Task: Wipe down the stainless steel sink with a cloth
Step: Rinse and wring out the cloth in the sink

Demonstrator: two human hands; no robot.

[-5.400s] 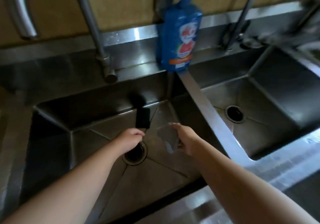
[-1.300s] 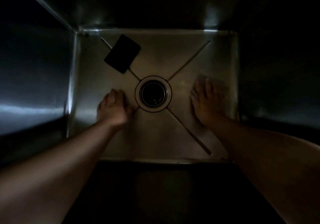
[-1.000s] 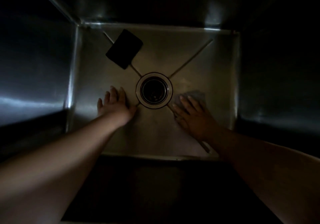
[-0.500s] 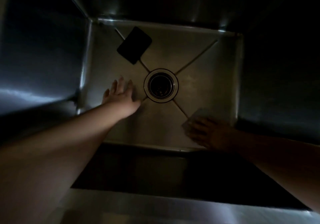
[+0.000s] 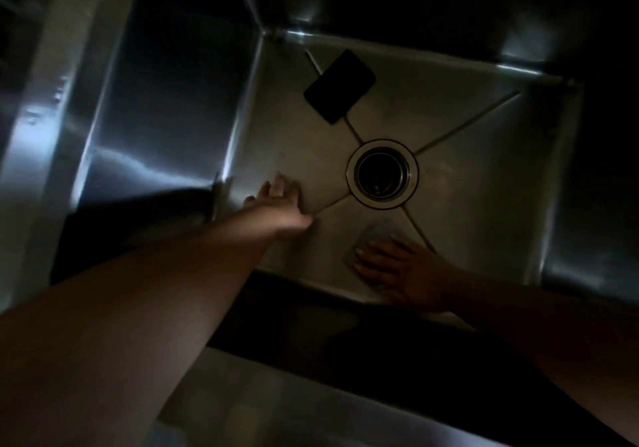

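The cloth (image 5: 371, 244) lay flat on the floor of the sink (image 5: 484, 184), at about 6 o'clock from the drain (image 5: 383, 173) and near the front wall. From my remote seat I saw it only as a pale, thin patch in the dim light, its far corner showing past the fingertips. The right hand (image 5: 403, 272) was pressed flat on top of it, fingers (image 5: 371, 256) straight, lying close together and pointing toward 9 o'clock; nothing was pinched.

The left hand (image 5: 280, 204) rested on the sink floor at about 8 o'clock from the drain, just beside 1 of the 4 creases that ran out from the drain to the corners. Its fingers were straight and slightly spread, and it held nothing.

A dark rectangular object (image 5: 340, 90) with rounded corners lay flat at about 11 o'clock from the drain, across the far-left crease, well apart from both hands. I could not tell what it was.

The steel walls rose dark all around, with bright streaks on the left wall at 9 o'clock.
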